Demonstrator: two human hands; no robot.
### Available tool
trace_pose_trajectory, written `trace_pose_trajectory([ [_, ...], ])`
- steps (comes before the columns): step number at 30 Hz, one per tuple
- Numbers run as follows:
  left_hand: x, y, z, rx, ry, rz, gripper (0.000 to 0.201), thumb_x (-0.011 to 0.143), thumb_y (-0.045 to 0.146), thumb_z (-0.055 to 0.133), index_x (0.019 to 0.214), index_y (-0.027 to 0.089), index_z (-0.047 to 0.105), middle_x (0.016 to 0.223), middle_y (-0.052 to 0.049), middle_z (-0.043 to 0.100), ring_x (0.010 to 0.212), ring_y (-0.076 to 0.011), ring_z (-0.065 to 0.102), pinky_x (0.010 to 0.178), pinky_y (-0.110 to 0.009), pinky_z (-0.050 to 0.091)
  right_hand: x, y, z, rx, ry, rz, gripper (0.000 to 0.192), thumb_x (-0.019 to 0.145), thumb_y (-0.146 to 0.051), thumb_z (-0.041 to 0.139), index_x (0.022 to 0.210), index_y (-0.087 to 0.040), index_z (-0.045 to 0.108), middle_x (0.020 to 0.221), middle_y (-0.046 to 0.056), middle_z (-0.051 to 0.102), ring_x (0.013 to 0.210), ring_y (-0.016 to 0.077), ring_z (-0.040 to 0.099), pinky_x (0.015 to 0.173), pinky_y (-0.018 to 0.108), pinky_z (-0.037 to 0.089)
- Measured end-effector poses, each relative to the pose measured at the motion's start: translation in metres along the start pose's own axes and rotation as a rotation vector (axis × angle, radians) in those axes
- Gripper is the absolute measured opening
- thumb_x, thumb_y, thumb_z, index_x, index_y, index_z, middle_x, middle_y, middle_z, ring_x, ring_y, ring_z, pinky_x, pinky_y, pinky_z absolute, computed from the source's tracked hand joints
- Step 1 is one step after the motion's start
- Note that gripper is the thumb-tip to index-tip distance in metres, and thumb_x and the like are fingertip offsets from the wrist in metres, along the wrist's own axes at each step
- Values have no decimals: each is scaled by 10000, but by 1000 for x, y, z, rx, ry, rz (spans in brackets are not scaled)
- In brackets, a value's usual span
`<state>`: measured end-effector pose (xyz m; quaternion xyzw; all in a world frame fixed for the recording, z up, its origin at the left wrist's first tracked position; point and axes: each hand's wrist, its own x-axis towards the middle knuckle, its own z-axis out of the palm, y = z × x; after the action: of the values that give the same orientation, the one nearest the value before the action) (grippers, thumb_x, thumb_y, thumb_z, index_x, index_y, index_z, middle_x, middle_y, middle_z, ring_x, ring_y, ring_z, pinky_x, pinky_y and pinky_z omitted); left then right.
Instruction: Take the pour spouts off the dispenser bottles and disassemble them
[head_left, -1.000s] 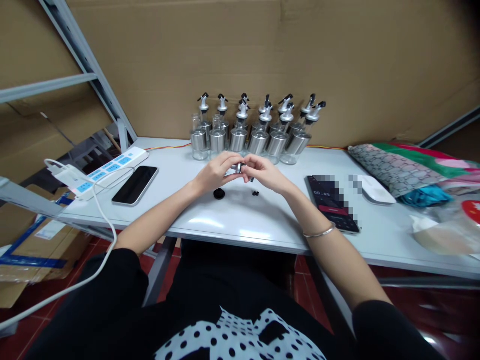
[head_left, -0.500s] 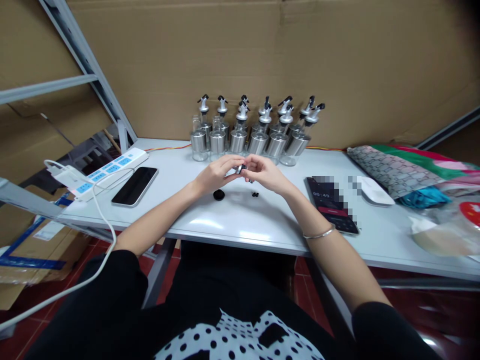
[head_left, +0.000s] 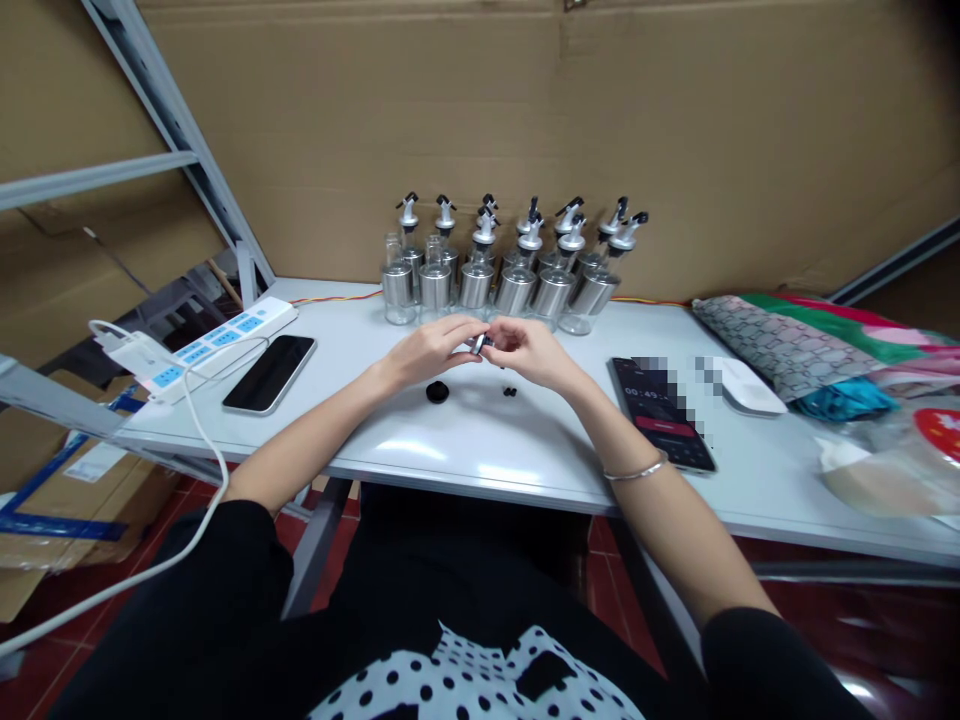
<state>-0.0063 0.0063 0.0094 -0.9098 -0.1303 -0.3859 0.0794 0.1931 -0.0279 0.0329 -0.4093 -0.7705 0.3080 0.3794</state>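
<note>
Over the middle of the white table, my left hand (head_left: 439, 347) is closed on a small silver-and-black pourer spout (head_left: 478, 343), partly covered by the fingers. My right hand (head_left: 531, 352) pinches the black end of the same spout from the other side, fingertips touching it. Below the left hand a round black stopper (head_left: 437, 391) lies on the table (head_left: 450, 440). Small black pieces (head_left: 509, 392) lie under the right hand. Behind the hands stand several glass-and-steel bottles (head_left: 477, 286), most with silver pourers on top; two at the front left have bare necks.
To the left lie a dark phone (head_left: 270, 374) and a white power strip (head_left: 225, 340) with a cable. A second phone (head_left: 660, 415) showing a timer, a white device (head_left: 750, 386), a patterned bag (head_left: 787, 345) and tape rolls (head_left: 870, 475) are at right. Cardboard (head_left: 450, 100) stands behind.
Both hands stay together around the spout, with the right fingers shifting slightly against it. The view has tilted a little; the bottles and loose black pieces have not moved on the table.
</note>
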Motion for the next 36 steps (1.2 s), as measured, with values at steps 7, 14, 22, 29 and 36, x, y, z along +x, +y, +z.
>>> trace_pose_trajectory([
  [7, 2, -1, -5, -33, -83, -69, 390, 868, 288, 604, 1231, 164, 535, 1097, -117, 654, 991, -182, 653, 864, -317, 548, -1, -3, 2, -133, 62, -71, 219, 678, -322, 580, 605, -199, 415, 545, -47, 442, 534, 86, 356, 510, 223, 281],
  [14, 5, -4, -8, -156, -86, -116, 379, 829, 271, 653, 1177, 141, 577, 1051, -127, 670, 953, -177, 662, 833, -295, 541, 0, 3, 6, -216, 58, -124, 198, 701, -305, 573, 625, -205, 420, 553, -38, 489, 538, 101, 402, 544, 228, 314],
  [22, 7, -7, -10, -261, -85, -185, 389, 801, 368, 675, 1101, 125, 630, 960, -112, 698, 859, -166, 668, 756, -264, 532, 0, 4, 6, -349, 97, -223, 240, 727, -273, 554, 587, -211, 369, 547, -38, 411, 521, 105, 368, 541, 241, 279],
  [29, 10, -4, -14, -398, -122, -356, 425, 756, 446, 704, 1041, 132, 672, 892, -84, 708, 777, -150, 646, 669, -234, 496, -1, 7, 7, -445, 96, -342, 222, 774, -257, 551, 614, -210, 404, 582, -24, 429, 539, 115, 387, 550, 245, 289],
  [36, 12, -3, -16, -655, -181, -650, 456, 661, 401, 768, 991, 95, 693, 713, -20, 654, 618, -101, 543, 563, -212, 405, 0, 9, 7, -644, 138, -561, 113, 827, -203, 538, 715, -192, 525, 645, 6, 526, 612, 143, 456, 585, 253, 321],
])
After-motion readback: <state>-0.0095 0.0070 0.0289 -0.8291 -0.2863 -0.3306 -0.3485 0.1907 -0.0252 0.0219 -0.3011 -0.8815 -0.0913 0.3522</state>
